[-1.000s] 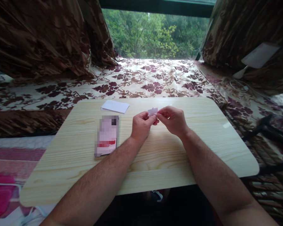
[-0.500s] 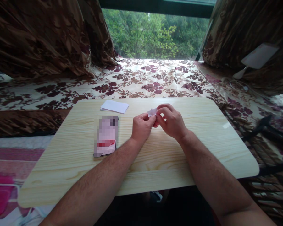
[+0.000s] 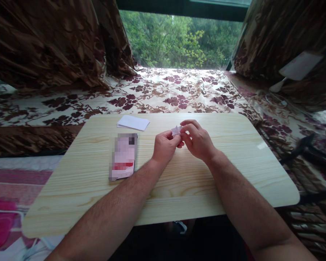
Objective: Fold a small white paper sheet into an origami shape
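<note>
White paper piece (image 3: 176, 130): held above the far half of the table (image 3: 179, 197), between the two hands, to the right of the phone; a pointed tip is shown at its upper left, where a flatter top edge was shown a second ago.
Left hand (image 3: 165, 146): closed narrowly on the paper, which is pinched under the thumb; its pose is almost unchanged from both earlier frames.
Right hand (image 3: 198, 139): fingers arched and slightly parted at the paper's right edge; whether the edge is pinched or only touched cannot be told. A second ago the fingers were held closer together; since half a second ago little change is seen.
Paper stack (image 3: 133, 122): laid flat near the far left edge of the table, its sheets slightly fanned; left in the same place throughout.
Phone (image 3: 123, 156): laid nearer than the stack, beside the left forearm, its surface masked by coloured blocks; not moved.
Floral cloth (image 3: 176, 87): spread beyond the table, below the window (image 3: 165, 40), which is flanked by dark curtains (image 3: 57, 40).
Lamp (image 3: 301, 66): seen tilted at the right, its white shade set against the curtain; unchanged.
</note>
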Tool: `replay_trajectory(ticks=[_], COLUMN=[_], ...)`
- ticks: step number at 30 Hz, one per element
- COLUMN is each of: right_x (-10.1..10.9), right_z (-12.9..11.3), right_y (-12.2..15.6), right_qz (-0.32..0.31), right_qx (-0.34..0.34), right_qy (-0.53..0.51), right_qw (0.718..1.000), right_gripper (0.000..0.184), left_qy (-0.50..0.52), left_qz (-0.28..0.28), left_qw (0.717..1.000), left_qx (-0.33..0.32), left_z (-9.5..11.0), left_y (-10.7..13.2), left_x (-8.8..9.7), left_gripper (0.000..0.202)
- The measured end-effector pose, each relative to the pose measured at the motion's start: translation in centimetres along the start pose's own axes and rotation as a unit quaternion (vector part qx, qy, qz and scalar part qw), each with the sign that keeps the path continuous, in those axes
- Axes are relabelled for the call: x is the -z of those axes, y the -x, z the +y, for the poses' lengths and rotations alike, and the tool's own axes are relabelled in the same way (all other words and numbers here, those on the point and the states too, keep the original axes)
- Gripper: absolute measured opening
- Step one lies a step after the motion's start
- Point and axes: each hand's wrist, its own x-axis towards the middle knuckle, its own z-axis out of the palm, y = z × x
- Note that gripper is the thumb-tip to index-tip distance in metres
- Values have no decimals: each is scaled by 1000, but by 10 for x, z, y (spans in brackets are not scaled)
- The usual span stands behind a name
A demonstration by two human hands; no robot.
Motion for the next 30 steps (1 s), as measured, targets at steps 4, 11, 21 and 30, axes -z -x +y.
replay_trajectory(ticks=[4, 11, 21, 30], right_x=[-1, -1, -2, -7], right_z=[0, -1, 0, 3], right_y=[0, 1, 0, 1], right_qz=[4, -11, -12, 47], right_qx=[3, 7, -1, -58], right_qy=[-10, -15, -22, -128], right_qw=[1000, 1000, 1000, 989], right_gripper=[11, 12, 12, 6], left_qy=[26, 26, -17, 34], left_qz=[-4, -4, -6, -4], left_qw=[1000, 1000, 1000, 999], left_qx=[9, 6, -11, -8], left_z=[-1, 1, 4, 2], left_y=[0, 0, 3, 2], left_x=[-1, -2, 0, 0], left_gripper=[16, 14, 9, 16])
